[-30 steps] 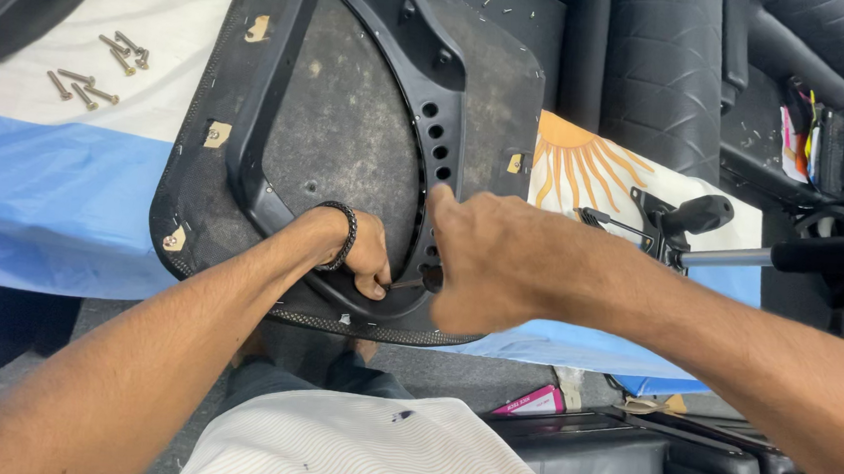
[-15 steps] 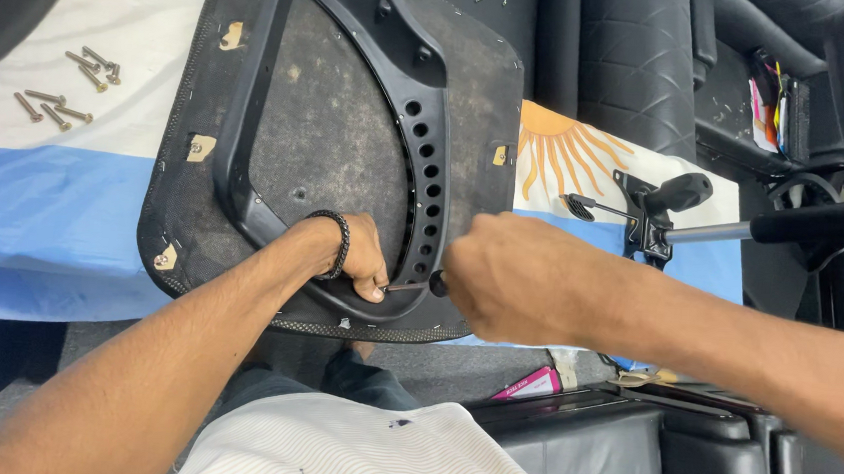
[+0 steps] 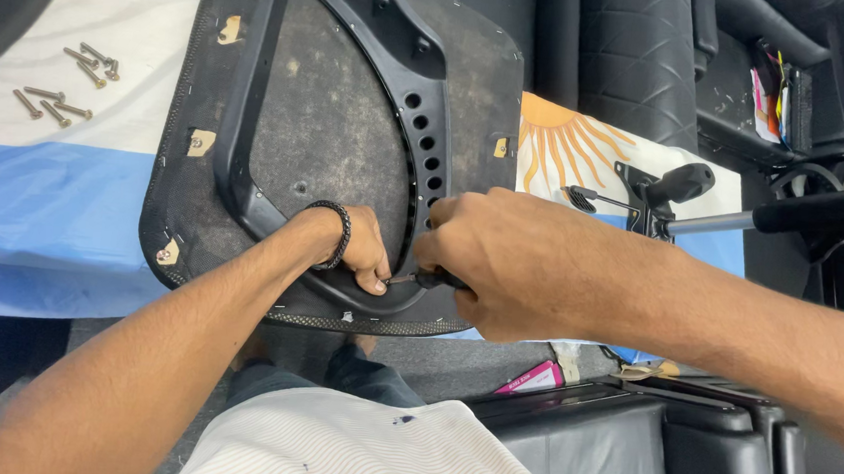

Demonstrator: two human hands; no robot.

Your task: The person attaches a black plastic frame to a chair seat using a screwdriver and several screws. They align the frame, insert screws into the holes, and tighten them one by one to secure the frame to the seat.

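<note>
Black plastic seat base (image 3: 352, 111) lies upside down on a blue-white cloth (image 3: 43, 207) — head view. Right hand (image 3: 500, 263) clenched round a screwdriver (image 3: 429, 280), tip at the frame's near edge; left hand (image 3: 361, 252) pinches by the tip. Loose screws (image 3: 68, 84) lie well apart, upper left.

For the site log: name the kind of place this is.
Probably a chair repair or assembly workshop: an upturned seat base lies on a cloth-covered table, loose screws wait beside it, and a chair mechanism with lever sits nearby.
</note>
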